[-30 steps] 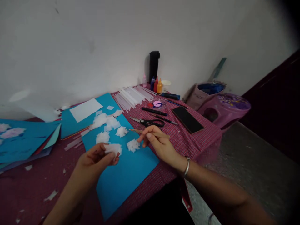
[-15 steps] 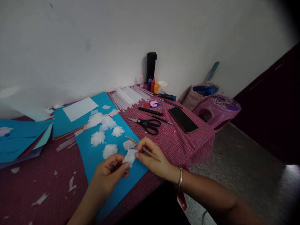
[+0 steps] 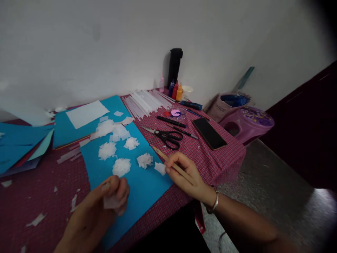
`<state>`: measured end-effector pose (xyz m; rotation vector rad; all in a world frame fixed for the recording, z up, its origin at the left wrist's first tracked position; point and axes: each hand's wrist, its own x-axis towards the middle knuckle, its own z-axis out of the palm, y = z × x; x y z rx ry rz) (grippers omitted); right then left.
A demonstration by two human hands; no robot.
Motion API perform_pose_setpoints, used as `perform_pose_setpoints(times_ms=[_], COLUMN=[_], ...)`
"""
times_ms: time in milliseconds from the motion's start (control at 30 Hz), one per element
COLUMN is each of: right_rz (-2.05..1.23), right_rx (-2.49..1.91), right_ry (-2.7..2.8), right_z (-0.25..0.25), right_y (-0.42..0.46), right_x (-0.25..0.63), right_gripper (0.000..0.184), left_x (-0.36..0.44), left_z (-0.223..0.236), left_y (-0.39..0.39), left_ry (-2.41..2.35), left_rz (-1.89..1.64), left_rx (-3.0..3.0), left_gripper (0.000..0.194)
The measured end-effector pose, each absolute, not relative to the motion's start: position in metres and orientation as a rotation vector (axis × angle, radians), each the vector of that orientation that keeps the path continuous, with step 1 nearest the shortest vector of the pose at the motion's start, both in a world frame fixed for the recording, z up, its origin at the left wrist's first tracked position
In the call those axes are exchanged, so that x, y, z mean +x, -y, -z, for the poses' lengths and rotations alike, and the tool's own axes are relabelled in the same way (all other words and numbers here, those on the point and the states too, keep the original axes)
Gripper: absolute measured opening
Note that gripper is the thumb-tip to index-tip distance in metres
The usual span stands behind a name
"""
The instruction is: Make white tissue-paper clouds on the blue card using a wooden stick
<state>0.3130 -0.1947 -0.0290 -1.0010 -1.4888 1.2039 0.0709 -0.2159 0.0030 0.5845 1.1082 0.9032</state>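
My left hand [image 3: 102, 203], palm turned up and fingers curled, holds a small piece of white tissue paper [image 3: 111, 202] at the lower left. A thin wooden stick [image 3: 181, 171] is pinched in my right hand [image 3: 184, 175], its tip pointing up and left. Beside those right fingertips is another white tissue square [image 3: 159, 168]; whether they grip it I cannot tell. Several fluffy white tissue tufts, including a small one [image 3: 144, 160] and a larger one [image 3: 121, 167], sit on the blue sheet [image 3: 137, 189]. Loose tissue squares [image 3: 119, 133] are piled behind them.
Black-handled scissors [image 3: 168, 137], a black pen [image 3: 171, 121] and a phone [image 3: 209, 133] lie on the checked cloth. Farther back are paper strips [image 3: 144, 104], paint bottles [image 3: 175, 90] and a black flask [image 3: 174, 68]. A pink stool [image 3: 246, 126] stands beyond the table's right edge.
My hands have moved apart. The left went left and down, turning palm up with tissue paper in it; the right shifted right with the stick. The small tuft now shows fully.
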Motion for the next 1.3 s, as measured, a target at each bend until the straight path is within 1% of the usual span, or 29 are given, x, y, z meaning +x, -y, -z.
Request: perform_pose_setpoints(times_ms=[67, 100, 200, 333, 400, 433, 533, 633, 700, 933, 1167, 1300], right_rz=[-1.197, -1.196, -1.166, -1.124, -1.205, -1.268, -1.418, -1.425, -1.399, -1.314, -1.227, -1.195], right_rx=[-0.996, -0.982, -0.899, -0.792, -0.826, -0.848, -0.883, -0.961, -1.009, -1.031, -0.996, -1.006], right_ry=[1.554, 1.592, 1.713, 1.831, 1.745, 1.665, 1.467, 1.471, 1.499, 1.602, 1.663, 1.656], right_z=[0.029, 0.03, 0.031, 0.03, 0.029, 0.03, 0.035, 0.041, 0.044, 0.046, 0.053, 0.054], right_y=[0.198, 0.199, 0.206, 0.209, 0.204, 0.199, 0.183, 0.17, 0.166, 0.164, 0.154, 0.153], right_x=[0.316, 0.315, 0.311, 0.306, 0.308, 0.311, 0.32, 0.325, 0.323, 0.311, 0.305, 0.305], right_gripper=[0.005, 0.005, 0.009, 0.01, 0.008, 0.01, 0.03, 0.039, 0.039, 0.03, 0.036, 0.034], left_x=[0.079, 0.085, 0.1, 0.102, 0.09, 0.083, 0.063, 0.058, 0.06, 0.052, 0.051, 0.054], left_z=[-0.001, 0.002, 0.013, 0.016, 0.011, 0.008, 0.006, 0.013, 0.019, 0.027, 0.016, 0.017], left_y=[0.215, 0.214, 0.209, 0.197, 0.187, 0.18, 0.163, 0.154, 0.154, 0.155, 0.158, 0.158], left_ry=[-1.15, -1.189, -1.28, -1.3, -1.357, -1.405, -1.569, -1.687, -1.696, -1.702, -1.622, -1.574], left_rz=[-0.847, -0.809, -0.66, -0.462, -0.421, -0.424, -0.544, -0.664, -0.677, -0.678, -0.681, -0.497], left_rx=[0.627, 0.675, 0.942, 1.313, 1.401, 1.42, 1.417, 1.409, 1.457, 1.593, 1.811, 1.797], left_gripper=[0.045, 0.044, 0.028, 0.022, 0.026, 0.027, 0.028, 0.032, 0.034, 0.034, 0.028, 0.03])
